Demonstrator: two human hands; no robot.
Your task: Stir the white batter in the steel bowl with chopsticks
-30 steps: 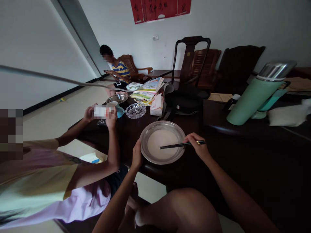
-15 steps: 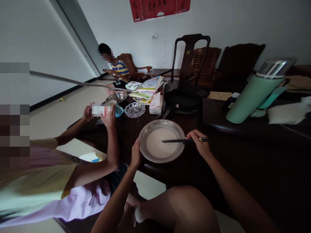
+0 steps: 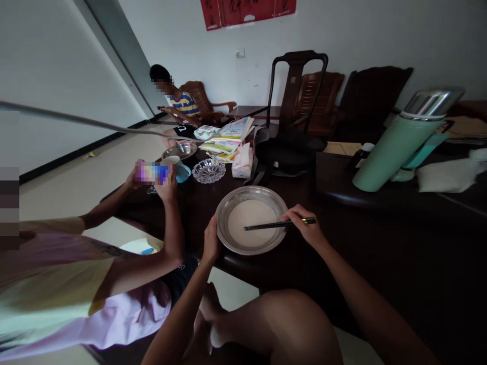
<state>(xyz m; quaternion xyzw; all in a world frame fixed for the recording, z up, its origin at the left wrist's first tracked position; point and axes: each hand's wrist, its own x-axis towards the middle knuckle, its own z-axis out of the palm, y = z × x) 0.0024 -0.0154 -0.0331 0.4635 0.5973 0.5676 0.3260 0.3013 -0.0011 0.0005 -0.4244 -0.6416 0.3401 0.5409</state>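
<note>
A pale wall (image 3: 175,35) with a red banner (image 3: 249,12) stood behind a dark table (image 3: 365,238), and a tall-backed chair (image 3: 297,91) stood on the table's far side. A metal bowl (image 3: 221,213) rested near the table's front edge, with a pale, milky liquid (image 3: 247,210) in it. The left hand (image 3: 211,239) held the bowl by its left side, the fingers partly hidden behind it. The right hand (image 3: 302,223) was closed narrowly round a pair of dark chopsticks (image 3: 266,225), which crossed the bowl's right rim and pointed left, their tips at the liquid near the middle; whether they dipped in could not be told. Beyond the bowl stood a clear glass dish (image 3: 209,171) and, just beside it, a tissue pack (image 3: 242,161), with some booklets (image 3: 232,134) behind and a black bag (image 3: 292,159) to the right. A green flask (image 3: 395,147) leaned in view further right. On the left, a person in a yellow and pink shirt (image 3: 72,268) held a blurred object (image 3: 152,173) in both hands. Further back, a person in a striped shirt (image 3: 188,106) sat with head bent.
</note>
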